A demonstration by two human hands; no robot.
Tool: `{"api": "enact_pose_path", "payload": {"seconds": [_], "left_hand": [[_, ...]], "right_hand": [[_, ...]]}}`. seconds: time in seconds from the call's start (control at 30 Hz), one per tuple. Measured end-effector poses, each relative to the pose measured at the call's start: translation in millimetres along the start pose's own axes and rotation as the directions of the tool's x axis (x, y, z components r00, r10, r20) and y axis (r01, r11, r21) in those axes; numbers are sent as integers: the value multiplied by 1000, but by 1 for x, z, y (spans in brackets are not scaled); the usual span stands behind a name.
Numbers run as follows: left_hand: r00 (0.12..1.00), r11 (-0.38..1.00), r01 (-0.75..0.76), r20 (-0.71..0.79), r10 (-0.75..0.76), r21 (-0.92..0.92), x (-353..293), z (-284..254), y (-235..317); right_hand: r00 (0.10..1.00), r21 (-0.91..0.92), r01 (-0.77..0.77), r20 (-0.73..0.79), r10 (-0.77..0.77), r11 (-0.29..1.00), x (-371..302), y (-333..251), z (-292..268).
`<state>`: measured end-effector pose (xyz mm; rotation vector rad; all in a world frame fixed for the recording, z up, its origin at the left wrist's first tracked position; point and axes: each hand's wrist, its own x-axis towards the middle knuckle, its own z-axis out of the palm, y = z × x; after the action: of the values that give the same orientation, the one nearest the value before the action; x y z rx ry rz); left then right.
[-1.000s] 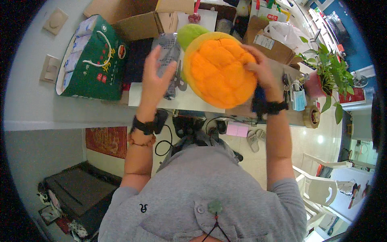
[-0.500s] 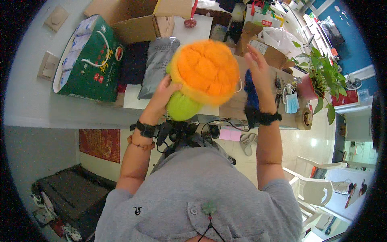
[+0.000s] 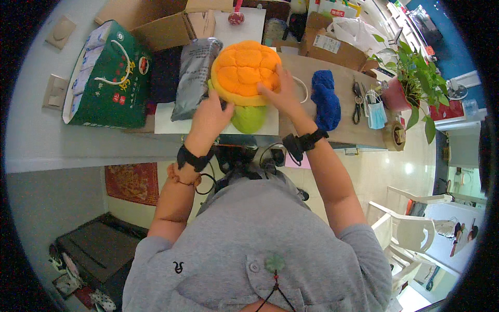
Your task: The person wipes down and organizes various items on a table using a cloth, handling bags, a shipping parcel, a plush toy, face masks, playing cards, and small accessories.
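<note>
A soft toy [image 3: 243, 66] is touched from both sides, perhaps so it does not slip. Its right side is cupped by the right hand [image 3: 283, 94], thumb on top; a firm grip cannot be told. Its lower left edge is met by the left hand [image 3: 209, 118], loosely spread. It is seen over the worktop [image 3: 297, 66], between and just ahead of both.

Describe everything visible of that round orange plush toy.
The round orange plush toy has a puffy, seamed dome, a yellow rim and a rounded green part at the near side. It is dome-up over a white sheet; the bare right hand touches its right side, the bare left hand is at its left edge.
</note>
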<state>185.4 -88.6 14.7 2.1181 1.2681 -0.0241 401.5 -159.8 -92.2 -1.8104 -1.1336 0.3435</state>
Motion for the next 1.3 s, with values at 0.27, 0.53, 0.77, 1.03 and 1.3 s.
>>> {"api": "enact_pose_path", "payload": {"seconds": [0.27,0.53,0.77,1.03,1.3], "left_hand": [[611,739,-473,-426,668,480,83,48,-15],[727,773,-488,-300,617,406,96,69,-33],[604,669,-689,-291,742,278,15,52,-24],[487,488,-873,28,873,-12,-7,136,7],[517,518,-855,31,855,-32,16,159,7]], "right_hand": [[936,-397,350,104,-337,849,29,-44,28],[938,-579,301,36,-345,758,16,-34,42],[888,-623,132,-272,-371,771,-12,15,-105],[957,-679,197,-24,-289,708,-77,40,-87],[919,-693,-63,-321,-230,718,-103,92,-165]]}}
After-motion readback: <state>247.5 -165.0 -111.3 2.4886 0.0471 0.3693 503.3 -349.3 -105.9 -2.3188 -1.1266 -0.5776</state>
